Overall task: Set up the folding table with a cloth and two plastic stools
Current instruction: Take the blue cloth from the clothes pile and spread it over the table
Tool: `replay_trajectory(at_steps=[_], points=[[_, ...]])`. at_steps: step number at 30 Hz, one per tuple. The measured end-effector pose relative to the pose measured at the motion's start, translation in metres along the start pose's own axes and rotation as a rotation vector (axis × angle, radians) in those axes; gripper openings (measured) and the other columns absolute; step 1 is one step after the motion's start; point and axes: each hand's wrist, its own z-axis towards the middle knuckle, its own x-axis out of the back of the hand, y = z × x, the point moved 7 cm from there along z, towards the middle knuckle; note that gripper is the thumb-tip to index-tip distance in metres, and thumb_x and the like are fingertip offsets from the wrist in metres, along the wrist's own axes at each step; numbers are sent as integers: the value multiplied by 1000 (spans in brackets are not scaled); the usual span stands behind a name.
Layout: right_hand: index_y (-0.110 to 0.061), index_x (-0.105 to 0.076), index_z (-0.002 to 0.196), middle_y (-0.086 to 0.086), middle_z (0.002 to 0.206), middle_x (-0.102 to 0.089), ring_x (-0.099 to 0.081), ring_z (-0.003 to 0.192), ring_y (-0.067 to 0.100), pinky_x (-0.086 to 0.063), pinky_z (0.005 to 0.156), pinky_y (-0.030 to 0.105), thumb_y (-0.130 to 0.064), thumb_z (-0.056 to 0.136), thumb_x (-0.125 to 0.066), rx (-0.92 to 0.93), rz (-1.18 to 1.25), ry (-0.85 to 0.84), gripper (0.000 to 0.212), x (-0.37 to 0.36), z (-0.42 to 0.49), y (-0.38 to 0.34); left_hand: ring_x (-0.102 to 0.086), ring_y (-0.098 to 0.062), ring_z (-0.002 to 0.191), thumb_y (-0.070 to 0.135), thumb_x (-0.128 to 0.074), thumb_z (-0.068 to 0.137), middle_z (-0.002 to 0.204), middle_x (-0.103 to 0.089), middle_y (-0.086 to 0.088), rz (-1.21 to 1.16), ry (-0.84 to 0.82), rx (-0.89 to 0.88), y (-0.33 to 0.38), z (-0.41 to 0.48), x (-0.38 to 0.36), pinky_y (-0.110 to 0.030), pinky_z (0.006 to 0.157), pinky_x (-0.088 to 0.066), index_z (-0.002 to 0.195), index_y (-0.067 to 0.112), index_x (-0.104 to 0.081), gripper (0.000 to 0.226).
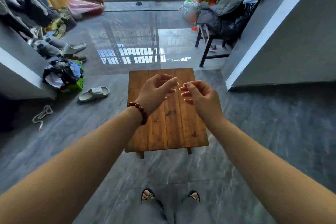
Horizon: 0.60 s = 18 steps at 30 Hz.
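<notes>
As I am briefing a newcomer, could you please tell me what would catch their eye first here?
The left hand and right hand, loosely curled and holding nothing, hover over a small wooden table at the centre, which has no cloth on it. Next come the red bead bracelet on the left wrist and the clothes pile by the left wall.

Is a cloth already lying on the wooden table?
No, the wooden table shows bare planks, and the left hand and right hand above it hold nothing.
</notes>
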Motion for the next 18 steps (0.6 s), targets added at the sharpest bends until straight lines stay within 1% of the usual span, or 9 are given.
replay_trajectory(at_steps=[4,5,8,10,13,18], points=[[-16,-63,101,0,96,-70,-68,88,14,-57,75,22,-28,95,-53,61,-4,21,17,10,-10,-40,-65,-9,95,35,-56,91,100,-67,7,9,-38,-45,43,-16,7,-29,82,-52,105,21,-59,21],[-17,-63,100,0,95,-69,-68,87,13,-57,75,21,-27,95,-53,77,0,30,15,14,-13,-49,-65,-10,94,33,-57,90,99,-67,7,23,-40,-63,51,-20,8,-27,81,-52,104,20,-60,19],[-19,-63,95,-4,91,-69,-67,82,8,-55,70,15,-24,94,-54,124,30,64,10,22,-20,-73,-64,-6,91,27,-59,90,96,-65,9,97,-33,-127,71,-30,9,-16,71,-49,103,20,-59,14],[-21,-63,93,-6,90,-69,-67,80,7,-53,67,12,-23,94,-54,143,50,82,9,26,-25,-86,-63,-5,92,25,-60,89,99,-65,8,102,-26,-138,80,-36,9,-14,70,-47,103,21,-58,14],[-24,-63,90,-7,91,-69,-67,79,5,-52,65,10,-22,94,-54,171,71,105,10,29,-30,-103,-63,-9,95,25,-59,90,107,-65,3,66,-18,-133,91,-44,10,-21,77,-50,104,22,-58,14],[-28,-61,88,-6,96,-69,-67,83,6,-52,68,11,-23,94,-55,185,81,108,10,28,-42,-115,-65,-10,95,27,-58,90,108,-66,4,-20,-33,-140,105,-54,15,-29,82,-53,100,27,-57,10]])
